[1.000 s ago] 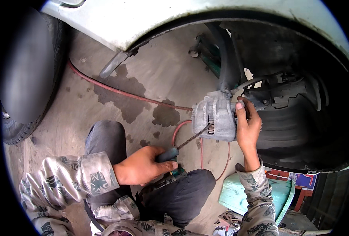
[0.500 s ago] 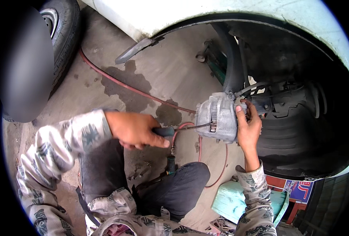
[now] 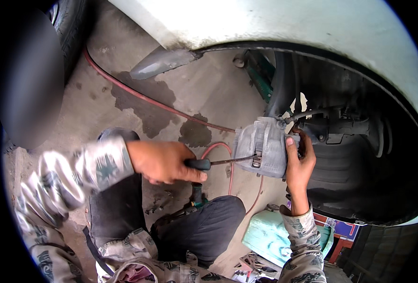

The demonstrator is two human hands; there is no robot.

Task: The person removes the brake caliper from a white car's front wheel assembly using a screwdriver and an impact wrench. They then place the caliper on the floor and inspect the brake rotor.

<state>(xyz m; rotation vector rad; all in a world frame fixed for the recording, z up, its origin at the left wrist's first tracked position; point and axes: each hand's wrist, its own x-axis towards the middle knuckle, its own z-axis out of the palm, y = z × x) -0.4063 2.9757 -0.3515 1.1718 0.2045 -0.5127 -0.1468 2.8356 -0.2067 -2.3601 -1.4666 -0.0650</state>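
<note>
My left hand (image 3: 164, 162) is closed round the dark handle of a screwdriver (image 3: 230, 161). The screwdriver's long shaft runs rightward, and its tip sits in the window of a grey brake caliper (image 3: 270, 144). Inside that window some metal parts show, too small to make out. On the caliper's right side my right hand (image 3: 301, 162) grips it, thumb on the front and fingers curled behind, partly hidden. The caliper is in the wheel arch, with a hose (image 3: 308, 114) above it.
The white car's fender (image 3: 284, 23) arches overhead. A red air hose (image 3: 143, 97) crosses the wet-patched floor, with an air tool (image 3: 197, 193) by my knee. A green jack (image 3: 258, 80) stands beyond. A tyre (image 3: 72, 33) is at far left, a turquoise container (image 3: 268, 233) lower right.
The view has shifted, so the fender and caliper appear slightly lower. The screwdriver's handle has swung a little lower relative to its tip, which stays in the caliper window. Both grips remain.
</note>
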